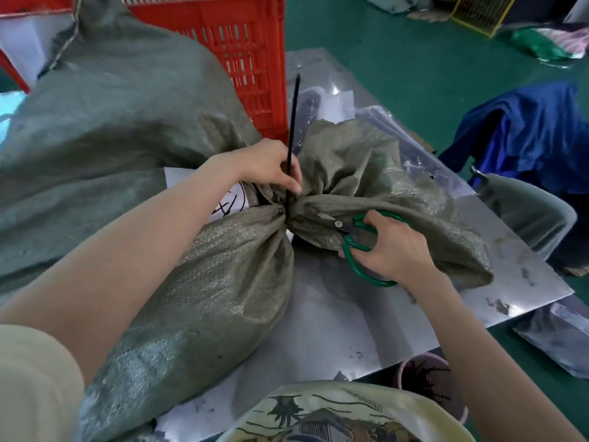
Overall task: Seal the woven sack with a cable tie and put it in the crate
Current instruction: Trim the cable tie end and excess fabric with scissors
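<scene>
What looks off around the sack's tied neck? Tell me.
The black cable tie is cinched round the grey-green woven sack, but its long tail sticks up untrimmed. Left hand holds it; right hand brings green-handled scissors.

I see the sack (223,266) lying on the table (366,320), neck toward the far right, cable tie (292,132) around it, tail pointing far. Crate (242,59) sits behind, second sack (111,122) to its left. Scissors (360,244) right of the neck, bucket (411,371) near right.
</scene>
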`<state>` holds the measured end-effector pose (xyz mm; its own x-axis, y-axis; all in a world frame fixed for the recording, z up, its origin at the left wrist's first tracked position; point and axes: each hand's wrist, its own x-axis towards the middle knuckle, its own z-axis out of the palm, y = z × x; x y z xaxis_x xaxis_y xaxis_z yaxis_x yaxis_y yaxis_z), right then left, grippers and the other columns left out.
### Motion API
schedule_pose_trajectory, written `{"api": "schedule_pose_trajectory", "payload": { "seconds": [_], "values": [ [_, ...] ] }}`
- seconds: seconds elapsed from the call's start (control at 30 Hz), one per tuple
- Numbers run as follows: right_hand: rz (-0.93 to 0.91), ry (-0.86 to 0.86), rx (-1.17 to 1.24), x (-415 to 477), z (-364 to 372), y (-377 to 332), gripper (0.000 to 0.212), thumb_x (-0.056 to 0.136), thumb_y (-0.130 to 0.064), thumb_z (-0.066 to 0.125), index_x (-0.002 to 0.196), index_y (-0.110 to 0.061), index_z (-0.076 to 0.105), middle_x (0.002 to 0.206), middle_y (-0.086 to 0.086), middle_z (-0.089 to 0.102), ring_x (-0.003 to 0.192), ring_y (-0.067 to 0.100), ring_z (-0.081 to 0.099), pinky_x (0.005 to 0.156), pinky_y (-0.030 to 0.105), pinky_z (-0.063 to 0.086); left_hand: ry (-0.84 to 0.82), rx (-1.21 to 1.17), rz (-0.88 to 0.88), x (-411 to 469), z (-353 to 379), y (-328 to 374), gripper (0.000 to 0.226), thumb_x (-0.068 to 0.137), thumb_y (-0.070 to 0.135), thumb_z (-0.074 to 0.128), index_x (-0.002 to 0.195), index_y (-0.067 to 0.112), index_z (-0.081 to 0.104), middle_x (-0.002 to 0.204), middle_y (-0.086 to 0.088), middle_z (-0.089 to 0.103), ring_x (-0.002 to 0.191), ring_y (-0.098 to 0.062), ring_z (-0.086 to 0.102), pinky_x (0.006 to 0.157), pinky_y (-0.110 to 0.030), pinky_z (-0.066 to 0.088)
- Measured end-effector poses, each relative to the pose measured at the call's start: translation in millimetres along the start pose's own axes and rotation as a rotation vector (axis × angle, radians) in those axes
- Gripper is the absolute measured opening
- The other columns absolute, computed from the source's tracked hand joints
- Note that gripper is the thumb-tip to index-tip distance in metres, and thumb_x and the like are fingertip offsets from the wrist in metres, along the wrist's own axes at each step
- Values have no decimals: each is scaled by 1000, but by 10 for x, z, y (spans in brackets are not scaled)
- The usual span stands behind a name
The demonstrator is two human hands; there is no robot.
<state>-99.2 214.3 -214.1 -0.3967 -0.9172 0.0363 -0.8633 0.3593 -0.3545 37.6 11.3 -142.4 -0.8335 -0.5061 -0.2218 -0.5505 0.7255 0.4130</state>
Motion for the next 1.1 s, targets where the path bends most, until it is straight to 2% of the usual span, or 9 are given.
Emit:
{"api": "schedule_pose_trajectory", "payload": {
  "seconds": [0.1, 0.23, 0.33, 0.43, 0.6, 0.73, 0.83, 0.97, 1.1],
  "values": [
    [-35, -70, -130, 52, -159, -25, 56, 72, -64, 55, 112, -24, 52, 111, 2, 68, 104, 30, 60, 72, 31, 39, 39, -19, -33, 55, -2, -43, 17, 75, 22, 75, 89, 13, 76, 72, 18, 62, 69, 6, 54, 59, 8, 36],
    [-100, -222, -285, -51, -500, -22, 61, 66, -76, 52, 112, -36, 50, 100, -5, 64, 98, 24, 58, 74, 32, 43, 63, -45, -52, 115, 8, -87, 18, 75, 18, 75, 90, 9, 75, 75, 14, 62, 71, 6, 52, 59, 10, 33],
    [-127, -146, -262, -3, -548, -55, 54, 64, -77, 50, 94, -32, 49, 91, -3, 63, 86, 24, 56, 69, 31, 42, 68, -61, -58, 152, 26, -99, 18, 73, 19, 76, 89, 11, 75, 80, 9, 64, 72, 5, 53, 60, 10, 33],
    [-154, -68, -274, 194, -403, -63, 46, 73, -68, 52, 89, -26, 47, 86, 2, 62, 90, 29, 60, 68, 32, 42, 76, -97, -49, 164, 48, -103, 12, 72, 19, 77, 83, 18, 72, 87, 2, 69, 78, -2, 57, 63, 6, 35],
    [-201, -68, -262, 419, -210, -101, 60, 72, -71, 52, 102, -19, 53, 93, 6, 66, 96, 31, 61, 67, 31, 36, 76, -127, -51, 167, 53, -145, 13, 70, 19, 78, 79, 23, 69, 83, 4, 67, 66, 13, 56, 61, 7, 35],
    [-247, -79, -224, 539, -153, -118, 59, 70, -73, 54, 100, -22, 51, 100, 5, 67, 100, 31, 61, 69, 33, 35, 54, -149, -50, 219, 77, -144, 14, 70, 19, 79, 81, 19, 71, 86, -1, 69, 76, 1, 58, 77, -9, 43],
    [-277, -93, -217, 609, -146, -135, 56, 69, -73, 54, 92, -23, 48, 90, 4, 62, 99, 31, 60, 68, 32, 34, 56, -155, -45, 239, 82, -150, 13, 69, 19, 79, 76, 22, 68, 88, -5, 70, 83, -9, 58, 83, -23, 45],
    [-310, -108, -220, 651, -146, -141, 53, 70, -75, 52, 85, -25, 41, 76, -4, 46, 90, 28, 60, 65, 30, 34, 63, -163, -62, 257, 98, -183, 13, 70, 20, 79, 77, 23, 68, 73, 12, 63, 70, 2, 54, 67, -3, 39],
    [-312, -101, -206, 680, -86, -103, 53, 70, -74, 51, 80, -23, 49, 67, -6, 46, 75, 23, 51, 64, 28, 34, 91, -176, -59, 268, 109, -201, 12, 70, 20, 78, 79, 23, 70, 70, 18, 62, 62, 15, 54, 63, 1, 37]
  ]
}}
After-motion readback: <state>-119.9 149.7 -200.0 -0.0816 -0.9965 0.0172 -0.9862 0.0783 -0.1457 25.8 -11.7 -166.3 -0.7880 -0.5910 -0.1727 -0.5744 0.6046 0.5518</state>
